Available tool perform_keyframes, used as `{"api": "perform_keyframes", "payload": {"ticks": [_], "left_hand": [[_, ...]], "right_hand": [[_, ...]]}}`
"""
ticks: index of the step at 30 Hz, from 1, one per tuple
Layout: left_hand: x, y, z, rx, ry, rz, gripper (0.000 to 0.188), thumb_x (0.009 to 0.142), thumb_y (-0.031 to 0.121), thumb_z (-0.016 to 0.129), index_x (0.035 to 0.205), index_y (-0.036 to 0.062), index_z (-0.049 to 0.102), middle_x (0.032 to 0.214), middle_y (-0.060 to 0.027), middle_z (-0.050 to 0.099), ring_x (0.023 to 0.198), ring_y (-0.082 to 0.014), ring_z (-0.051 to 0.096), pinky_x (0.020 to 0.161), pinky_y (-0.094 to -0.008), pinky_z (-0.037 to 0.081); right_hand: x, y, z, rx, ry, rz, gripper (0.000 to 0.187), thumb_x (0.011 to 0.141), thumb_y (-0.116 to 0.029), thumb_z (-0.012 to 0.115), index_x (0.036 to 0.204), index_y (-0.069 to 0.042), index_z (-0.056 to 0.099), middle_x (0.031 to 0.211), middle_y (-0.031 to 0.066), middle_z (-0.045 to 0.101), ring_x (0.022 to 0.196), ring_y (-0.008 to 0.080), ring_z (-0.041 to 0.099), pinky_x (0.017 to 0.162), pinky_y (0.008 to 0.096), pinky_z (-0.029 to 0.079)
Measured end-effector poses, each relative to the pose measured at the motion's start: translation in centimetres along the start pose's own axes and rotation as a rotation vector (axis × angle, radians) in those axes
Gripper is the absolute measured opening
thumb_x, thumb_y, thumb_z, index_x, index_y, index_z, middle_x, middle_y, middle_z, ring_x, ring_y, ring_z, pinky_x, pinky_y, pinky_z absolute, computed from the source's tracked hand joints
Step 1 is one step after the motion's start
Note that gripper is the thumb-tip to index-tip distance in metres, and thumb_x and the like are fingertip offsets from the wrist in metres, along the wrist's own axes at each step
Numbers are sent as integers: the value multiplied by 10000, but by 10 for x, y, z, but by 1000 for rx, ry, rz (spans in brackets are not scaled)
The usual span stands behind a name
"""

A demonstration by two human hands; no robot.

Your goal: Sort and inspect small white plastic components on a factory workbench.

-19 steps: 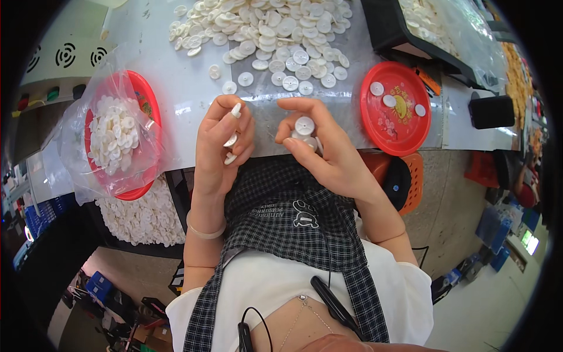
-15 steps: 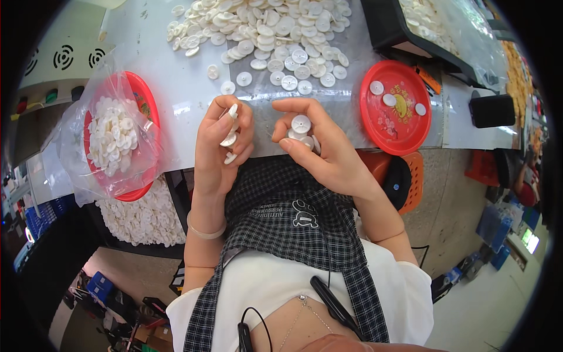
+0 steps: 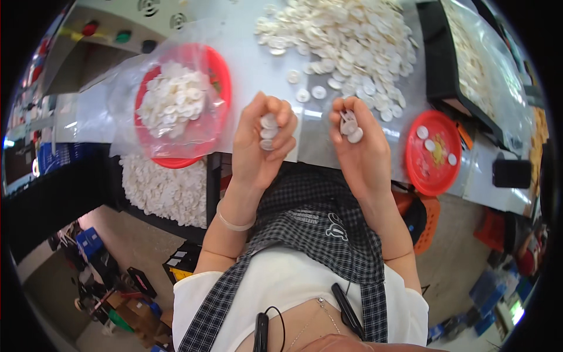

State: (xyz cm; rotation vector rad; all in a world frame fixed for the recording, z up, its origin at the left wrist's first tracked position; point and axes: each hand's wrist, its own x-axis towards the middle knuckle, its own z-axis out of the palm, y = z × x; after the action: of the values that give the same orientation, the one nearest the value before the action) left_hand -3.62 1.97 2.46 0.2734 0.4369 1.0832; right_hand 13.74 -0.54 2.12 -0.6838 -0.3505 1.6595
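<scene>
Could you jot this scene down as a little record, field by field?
Left hand: curled around several white discs
Right hand: likewise holds white discs
Table: loose pile of discs beyond the hands
Left red tray: clear bag of small white pieces
Right red tray: three loose discs
Black box, upper right: more white pieces
Below table, left: heap of white pieces
</scene>
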Motion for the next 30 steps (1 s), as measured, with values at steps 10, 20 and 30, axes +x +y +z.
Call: {"api": "perform_keyframes", "payload": {"ticks": [10, 20, 30], "left_hand": [[-9, 121, -15, 683, 482, 1029, 271, 1008, 252, 441, 1042, 24, 582, 1030, -84, 598, 960, -179, 537, 876, -303, 413], [13, 49, 10, 1107, 309, 970, 294, 973, 99, 453, 1229, -40, 491, 1253, -126, 511, 1176, -213, 503, 1003, -365, 441], [25, -8, -20, 2107, 248, 521, 994, 794, 287, 740, 1446, -136, 121, 1486, -352, 190, 1421, -458, 160, 1168, -518, 125]], "right_hand": [[92, 86, 159, -254, -423, -64, 432, 1031, -331, 384, 974, 6, 649, 973, 60, 638, 961, 149, 552, 910, 300, 405], [154, 47, 77, -1435, -184, -879, 217, 913, -253, 605, 978, -53, 660, 1026, 103, 669, 975, 220, 607, 875, 384, 448], [160, 43, 46, -2202, -179, -973, 243, 809, -263, 652, 943, -60, 646, 960, 95, 647, 986, 257, 612, 918, 393, 434]]}}
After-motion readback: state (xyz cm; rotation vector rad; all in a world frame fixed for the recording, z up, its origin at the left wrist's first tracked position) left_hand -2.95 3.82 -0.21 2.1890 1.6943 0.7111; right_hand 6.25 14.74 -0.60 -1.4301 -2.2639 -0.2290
